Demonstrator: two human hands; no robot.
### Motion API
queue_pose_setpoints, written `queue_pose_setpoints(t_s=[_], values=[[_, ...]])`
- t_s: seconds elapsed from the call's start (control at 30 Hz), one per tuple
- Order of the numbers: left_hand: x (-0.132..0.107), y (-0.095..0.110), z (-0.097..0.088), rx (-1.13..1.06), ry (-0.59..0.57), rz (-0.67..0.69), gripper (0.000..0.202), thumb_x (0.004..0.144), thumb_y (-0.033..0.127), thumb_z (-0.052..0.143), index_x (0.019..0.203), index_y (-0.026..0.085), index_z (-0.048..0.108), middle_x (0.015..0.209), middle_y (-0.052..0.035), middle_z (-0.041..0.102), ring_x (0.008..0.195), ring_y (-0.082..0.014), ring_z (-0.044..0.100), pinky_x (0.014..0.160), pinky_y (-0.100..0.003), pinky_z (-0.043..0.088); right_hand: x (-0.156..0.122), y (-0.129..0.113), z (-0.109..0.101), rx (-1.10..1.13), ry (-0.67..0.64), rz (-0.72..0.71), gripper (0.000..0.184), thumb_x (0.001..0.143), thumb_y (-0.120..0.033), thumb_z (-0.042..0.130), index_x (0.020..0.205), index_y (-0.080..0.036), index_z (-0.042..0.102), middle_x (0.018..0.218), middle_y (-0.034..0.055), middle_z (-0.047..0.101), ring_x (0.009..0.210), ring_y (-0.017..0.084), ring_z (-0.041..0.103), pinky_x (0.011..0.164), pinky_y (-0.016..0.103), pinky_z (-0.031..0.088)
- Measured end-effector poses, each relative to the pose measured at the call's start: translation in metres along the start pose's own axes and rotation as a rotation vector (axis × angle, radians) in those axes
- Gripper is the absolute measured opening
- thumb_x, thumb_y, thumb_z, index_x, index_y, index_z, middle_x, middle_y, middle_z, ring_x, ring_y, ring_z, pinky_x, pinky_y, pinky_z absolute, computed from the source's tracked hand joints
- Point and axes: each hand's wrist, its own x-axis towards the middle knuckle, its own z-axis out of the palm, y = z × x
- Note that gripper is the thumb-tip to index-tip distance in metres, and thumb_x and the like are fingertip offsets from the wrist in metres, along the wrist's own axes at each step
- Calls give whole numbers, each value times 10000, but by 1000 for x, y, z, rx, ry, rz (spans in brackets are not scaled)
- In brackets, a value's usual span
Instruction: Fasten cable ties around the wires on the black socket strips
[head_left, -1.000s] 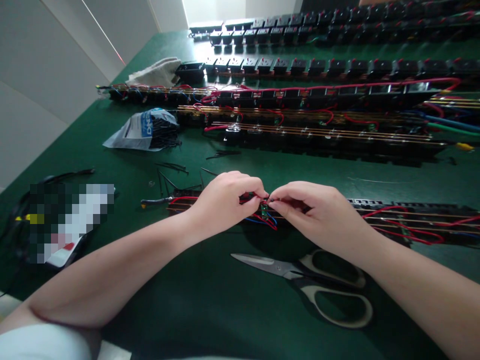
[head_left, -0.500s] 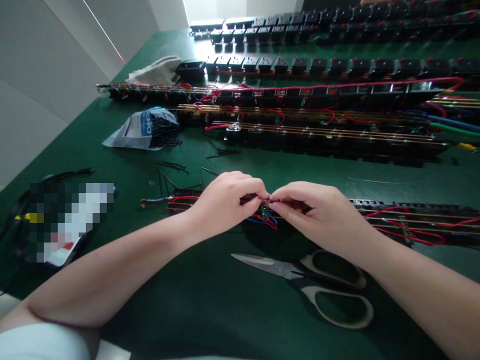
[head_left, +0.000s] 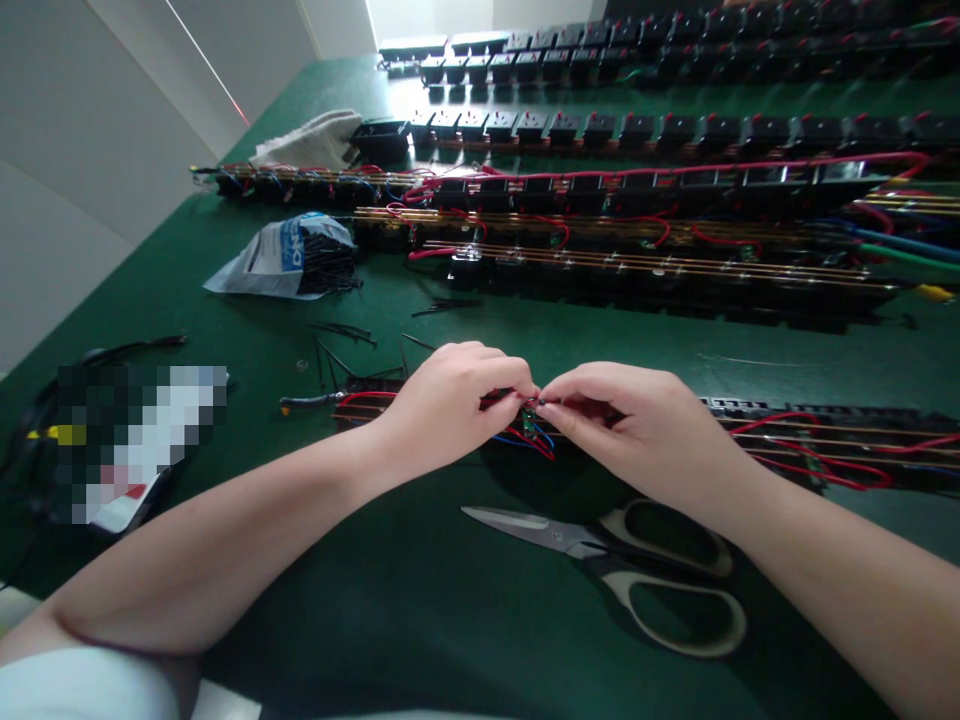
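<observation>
My left hand [head_left: 457, 405] and my right hand [head_left: 637, 415] meet fingertip to fingertip over the nearest wired strip [head_left: 780, 440], each in a pinch. Between them shows a small black piece, looking like a cable tie [head_left: 535, 402], mostly hidden by the fingers. Right below the fingertips, a little green circuit board [head_left: 529, 422] with red and blue wires sits on the strip. Scissors [head_left: 592, 548] with partly spread blades lie on the table in front of my right hand.
Loose black cable ties [head_left: 343, 332] lie beyond my left hand, near a plastic bag [head_left: 262, 255] of more. Several long socket strips [head_left: 637, 130] cross the back of the green table [head_left: 360, 620]. A dark cable [head_left: 142, 346] and a blurred-out object [head_left: 150, 440] are at left.
Both hands keep the same pinch at the same place on the strip. Only a very slight shift of the view shows.
</observation>
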Motion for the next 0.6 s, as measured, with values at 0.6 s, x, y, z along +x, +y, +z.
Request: queue_pose_setpoints(t_s=[0.6], values=[[-1, 0, -1, -37, 23, 55, 140, 878, 115, 594, 849, 203, 699, 855, -7, 727, 826, -158, 631, 778, -268, 463, 0, 0, -1, -25, 13, -36, 125, 890, -197, 595, 821, -226, 695, 747, 40, 698, 692, 198, 640, 594, 313, 486]])
